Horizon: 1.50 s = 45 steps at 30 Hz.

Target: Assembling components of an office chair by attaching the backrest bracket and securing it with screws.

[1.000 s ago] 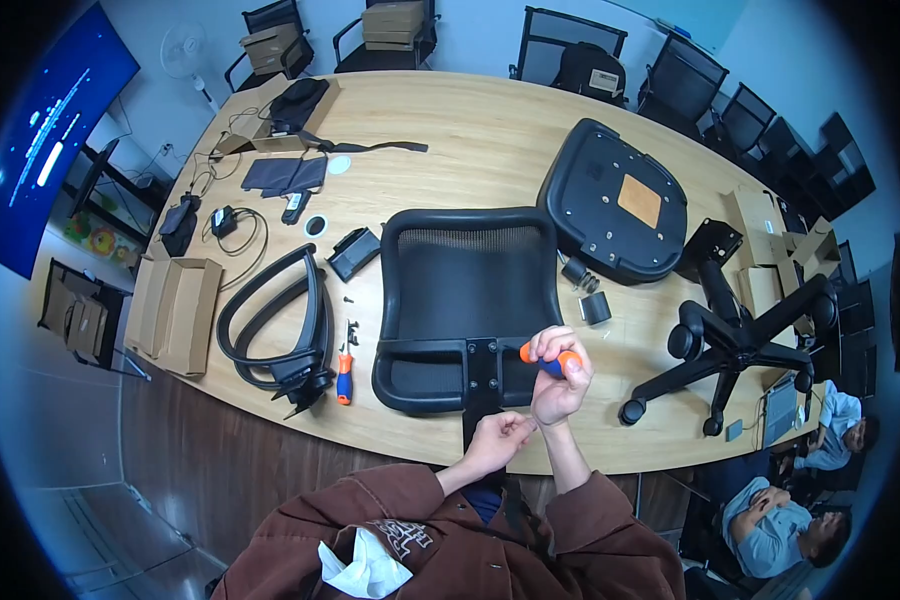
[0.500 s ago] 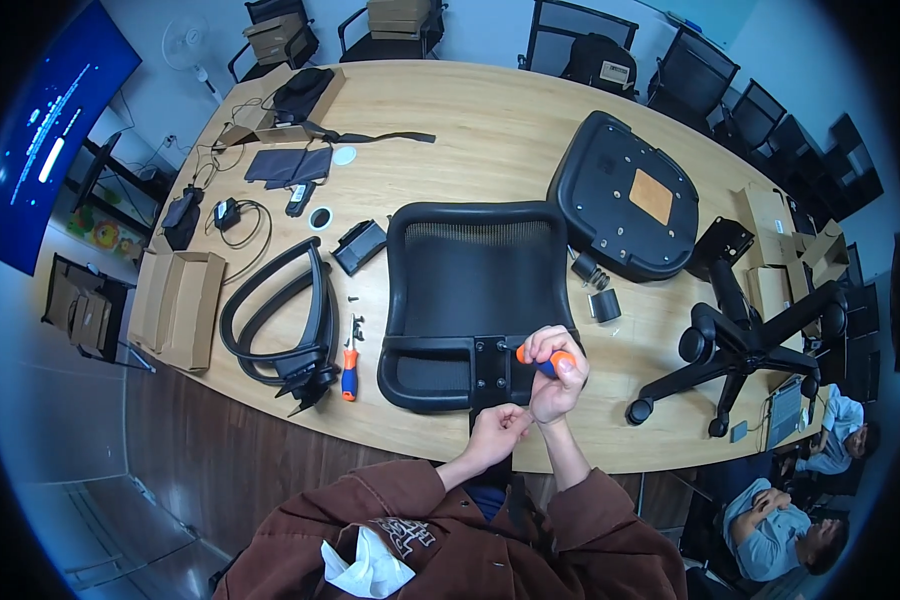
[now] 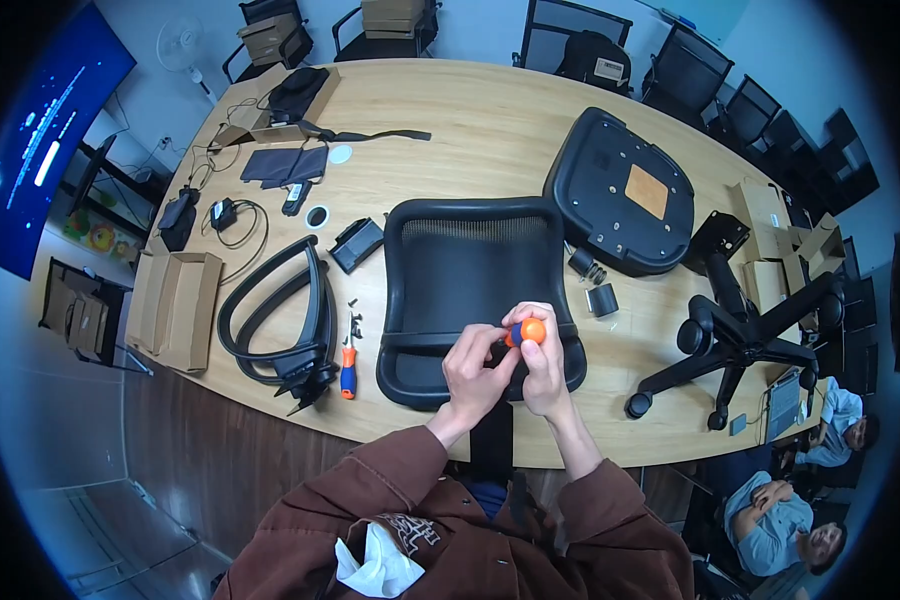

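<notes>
Two bare hands, above the lower part of the backrest. Right hand (image 3: 545, 375): grip clamped on the driver (image 3: 530, 331), orange and blue, its rounded orange butt turned up. Left hand (image 3: 473, 370): fingers bent and drawn in just beside the driver; cannot tell whether this grip holds anything. Backrest (image 3: 470, 275): black, mesh, lying on the bench (image 3: 470, 120), wood-topped. Left of it, second driver (image 3: 348, 372), same colours, with small screws (image 3: 356, 320) by its tip. Further left, armrests (image 3: 327, 320), black loops, one against the other; then box (image 3: 175, 310), brown card, open. Right of the backrest, base (image 3: 740, 345), black, with castors. Beyond: cylinder (image 3: 601, 300), black, near the spring (image 3: 590, 266); block (image 3: 357, 245), black, near the backrest's upper left corner; seat (image 3: 595, 195), black, underside up. Far end: strap (image 3: 400, 135), black.
</notes>
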{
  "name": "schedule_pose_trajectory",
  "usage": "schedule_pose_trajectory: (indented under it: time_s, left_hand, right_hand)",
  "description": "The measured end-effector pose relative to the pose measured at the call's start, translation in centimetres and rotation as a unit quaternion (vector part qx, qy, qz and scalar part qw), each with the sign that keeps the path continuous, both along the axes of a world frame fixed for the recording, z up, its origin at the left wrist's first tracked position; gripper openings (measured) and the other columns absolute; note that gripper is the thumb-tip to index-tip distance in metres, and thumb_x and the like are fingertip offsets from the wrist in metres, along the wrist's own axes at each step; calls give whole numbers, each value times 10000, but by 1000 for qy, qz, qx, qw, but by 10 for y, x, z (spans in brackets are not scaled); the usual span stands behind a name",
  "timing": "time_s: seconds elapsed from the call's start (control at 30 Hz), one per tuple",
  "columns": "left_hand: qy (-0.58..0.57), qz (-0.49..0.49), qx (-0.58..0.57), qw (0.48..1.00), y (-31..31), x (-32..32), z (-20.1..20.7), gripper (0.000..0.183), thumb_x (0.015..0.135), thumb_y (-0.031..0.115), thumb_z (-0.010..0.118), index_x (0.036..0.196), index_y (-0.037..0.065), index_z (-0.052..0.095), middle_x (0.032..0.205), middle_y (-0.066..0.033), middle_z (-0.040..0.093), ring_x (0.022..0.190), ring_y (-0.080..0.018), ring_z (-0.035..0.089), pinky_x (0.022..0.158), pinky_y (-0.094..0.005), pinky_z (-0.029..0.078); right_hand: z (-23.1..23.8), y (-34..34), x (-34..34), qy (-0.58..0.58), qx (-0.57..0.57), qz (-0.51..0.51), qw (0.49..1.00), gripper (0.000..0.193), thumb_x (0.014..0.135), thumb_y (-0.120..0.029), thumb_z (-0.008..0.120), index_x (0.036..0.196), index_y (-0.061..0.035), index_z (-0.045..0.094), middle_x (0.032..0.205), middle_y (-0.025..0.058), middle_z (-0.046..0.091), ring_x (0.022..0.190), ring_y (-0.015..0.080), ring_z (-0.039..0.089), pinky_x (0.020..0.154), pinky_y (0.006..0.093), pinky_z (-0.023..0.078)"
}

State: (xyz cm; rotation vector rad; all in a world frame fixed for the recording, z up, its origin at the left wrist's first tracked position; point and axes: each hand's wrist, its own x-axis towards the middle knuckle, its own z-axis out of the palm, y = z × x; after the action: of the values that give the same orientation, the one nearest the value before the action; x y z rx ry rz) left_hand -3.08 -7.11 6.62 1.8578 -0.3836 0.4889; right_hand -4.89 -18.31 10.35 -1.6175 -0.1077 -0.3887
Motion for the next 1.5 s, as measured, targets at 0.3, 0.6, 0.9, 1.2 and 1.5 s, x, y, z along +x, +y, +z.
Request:
schedule_pose_trajectory:
  time_s: [0.3, 0.6, 0.9, 1.2, 1.5]
  left_hand:
    - [-16, -64, 34, 997, 12, 9, 7, 270, 723, 52, 822, 968, 29, 709, 883, -84, 689, 695, -216, 641, 576, -308, 521]
    - [-40, -89, 47, 994, 13, 16, 13, 301, 657, 35, 818, 936, 38, 704, 912, -92, 686, 828, -281, 650, 705, -371, 548]
    - [-68, -91, 18, 993, 8, 15, 23, 301, 669, 16, 822, 939, 26, 691, 891, -87, 681, 852, -286, 628, 708, -374, 540]
    - [-29, -164, 74, 983, 30, 36, 28, 280, 710, 27, 818, 974, 33, 724, 924, -89, 716, 871, -268, 620, 683, -358, 538]
    - [-22, -206, 80, 975, 32, 43, 24, 295, 710, 42, 828, 988, 30, 729, 980, -76, 719, 908, -258, 621, 676, -339, 544]
  right_hand:
    - [27, -20, -9, -26, -177, -62, 982, 414, 759, -110, 850, 1131, -22, 690, 1050, 123, 741, 1009, 272, 696, 927, 366, 518]
    - [35, -20, -6, 21, -199, -102, 974, 522, 648, -162, 932, 1061, -19, 647, 1099, 124, 683, 923, 245, 703, 822, 342, 547]
    - [32, -20, -5, -21, -202, -134, 970, 431, 652, -154, 935, 959, 3, 676, 853, 85, 681, 780, 218, 688, 753, 326, 556]
    - [37, -35, -8, -16, -165, 37, 985, 463, 827, -52, 775, 1267, -23, 633, 1279, 160, 646, 1185, 303, 641, 987, 377, 512]
    - [45, -20, -3, -38, -165, -19, 985, 418, 802, -4, 763, 1211, -16, 677, 1164, 153, 710, 1061, 303, 702, 919, 356, 552]
